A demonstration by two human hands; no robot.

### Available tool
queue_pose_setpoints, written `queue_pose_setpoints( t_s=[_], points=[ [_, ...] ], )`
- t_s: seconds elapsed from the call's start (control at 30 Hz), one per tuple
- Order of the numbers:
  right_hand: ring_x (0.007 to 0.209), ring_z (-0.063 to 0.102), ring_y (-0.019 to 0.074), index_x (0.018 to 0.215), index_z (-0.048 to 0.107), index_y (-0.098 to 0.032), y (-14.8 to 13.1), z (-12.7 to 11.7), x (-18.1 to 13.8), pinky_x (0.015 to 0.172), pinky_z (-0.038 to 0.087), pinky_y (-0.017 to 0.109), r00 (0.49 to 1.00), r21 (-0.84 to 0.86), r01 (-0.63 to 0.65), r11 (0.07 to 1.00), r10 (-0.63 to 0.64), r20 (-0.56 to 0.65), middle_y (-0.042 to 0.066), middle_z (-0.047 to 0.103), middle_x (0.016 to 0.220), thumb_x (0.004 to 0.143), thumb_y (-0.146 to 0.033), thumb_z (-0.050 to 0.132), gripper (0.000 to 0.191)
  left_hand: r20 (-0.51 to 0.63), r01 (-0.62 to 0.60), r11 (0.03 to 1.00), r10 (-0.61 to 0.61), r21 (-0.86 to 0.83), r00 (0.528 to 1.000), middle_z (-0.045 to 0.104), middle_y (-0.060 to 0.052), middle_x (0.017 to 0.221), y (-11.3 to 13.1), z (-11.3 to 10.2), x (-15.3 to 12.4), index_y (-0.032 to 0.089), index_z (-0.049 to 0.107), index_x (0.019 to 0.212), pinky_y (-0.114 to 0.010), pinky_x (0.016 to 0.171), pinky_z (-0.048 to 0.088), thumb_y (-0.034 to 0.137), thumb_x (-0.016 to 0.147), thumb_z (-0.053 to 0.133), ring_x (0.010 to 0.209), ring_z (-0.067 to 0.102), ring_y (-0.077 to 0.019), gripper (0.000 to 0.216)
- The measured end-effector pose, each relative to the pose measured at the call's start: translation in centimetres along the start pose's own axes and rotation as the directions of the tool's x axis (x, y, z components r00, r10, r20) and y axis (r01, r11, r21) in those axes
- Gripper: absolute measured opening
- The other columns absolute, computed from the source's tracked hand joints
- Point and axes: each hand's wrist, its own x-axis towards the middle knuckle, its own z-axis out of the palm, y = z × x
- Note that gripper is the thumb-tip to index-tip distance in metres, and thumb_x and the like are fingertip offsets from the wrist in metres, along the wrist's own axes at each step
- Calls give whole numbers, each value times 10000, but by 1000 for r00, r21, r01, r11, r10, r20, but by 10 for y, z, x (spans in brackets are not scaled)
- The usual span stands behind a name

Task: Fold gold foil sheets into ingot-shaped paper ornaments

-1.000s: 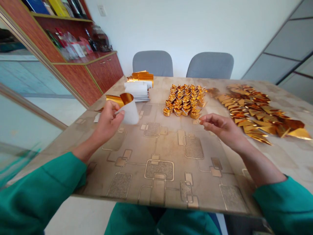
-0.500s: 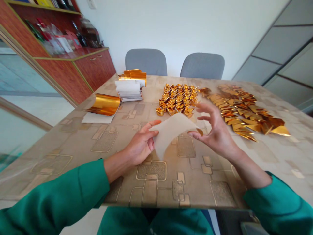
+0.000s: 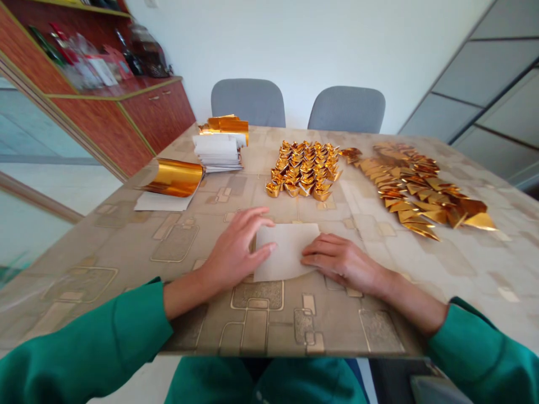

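A sheet of paper, white side up, lies flat on the patterned table in front of me. My left hand rests on its left edge, fingers stretched out flat. Pressing on the sheet's right edge is my right hand, its fingers extended and lying flat. Neither hand grips anything.
A curled gold foil sheet lies at the left on white paper. A stack of sheets sits behind it. Several folded gold ingots are grouped mid-table, gold folded triangles spread to the right. Two grey chairs stand beyond.
My left hand carried a sheet from the left pile to the middle. Both hands held it in the air, then laid it flat on the table.
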Motion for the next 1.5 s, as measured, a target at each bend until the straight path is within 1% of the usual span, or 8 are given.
queue_pose_setpoints(
  t_s=[0.13,0.37,0.6,0.7,0.83,1.0,1.33,1.5],
  points=[
    [912,662,178,1068,686,-156,0,3,-4,823,535,311,987,220,-103,970,127,-98,90,738,981,986,-178,514,192,228,-286,945,246,162,942,618,-144,1291,18,3,-16,164,602,1161,-467,998,463,416,800,726,1175,571,-308,457],
    [759,664,137,1085,676,-177,5,-3,-9,680,497,246,928,399,-345,850,373,6,40,736,922,980,-282,555,192,145,-143,978,121,150,982,719,-60,951,-2,11,-26,190,607,1052,-347,783,549,207,961,478,853,687,-215,159],
    [579,544,126,762,616,-179,8,2,7,543,388,242,778,252,-600,759,627,-37,-12,621,654,913,-288,609,187,43,-79,997,78,22,996,560,-107,1430,-7,13,-22,218,565,1251,-411,1054,476,166,943,472,1268,575,-231,326],
    [582,549,130,861,639,-191,6,6,11,587,400,260,763,169,-625,763,642,-74,-21,630,666,870,-207,651,22,110,-92,995,86,47,990,458,-87,1533,-9,15,-22,229,652,1178,-434,1119,411,195,952,464,1341,508,-253,295],
    [661,585,175,1092,606,-208,4,10,10,696,438,324,758,32,-640,768,637,-140,0,650,743,844,-231,701,267,150,-20,999,25,-39,988,491,-39,1514,-15,21,-25,290,636,1262,-450,1123,391,279,943,525,1317,518,-268,338],
    [710,599,190,1027,602,-223,5,11,6,725,418,339,791,-32,-603,797,592,-151,12,657,779,892,-252,670,154,105,62,991,-50,-116,993,549,-60,1457,-18,23,-28,285,558,1360,-445,1087,421,293,933,535,1244,565,-264,428],
    [770,650,207,1112,557,-229,6,9,8,751,386,350,829,-120,-559,820,555,-70,23,708,859,935,-255,622,191,130,-61,998,60,9,990,496,-43,1503,-16,19,-29,278,607,1291,-421,1076,428,243,968,496,1267,537,-251,343],
    [721,612,217,1121,529,-200,8,11,7,702,378,335,818,-173,-575,799,560,-132,41,673,800,911,-307,634,258,172,-319,877,274,358,946,429,-83,1550,-6,10,-23,241,659,1184,-490,1011,423,214,991,451,1220,505,-294,285]
  ],
)
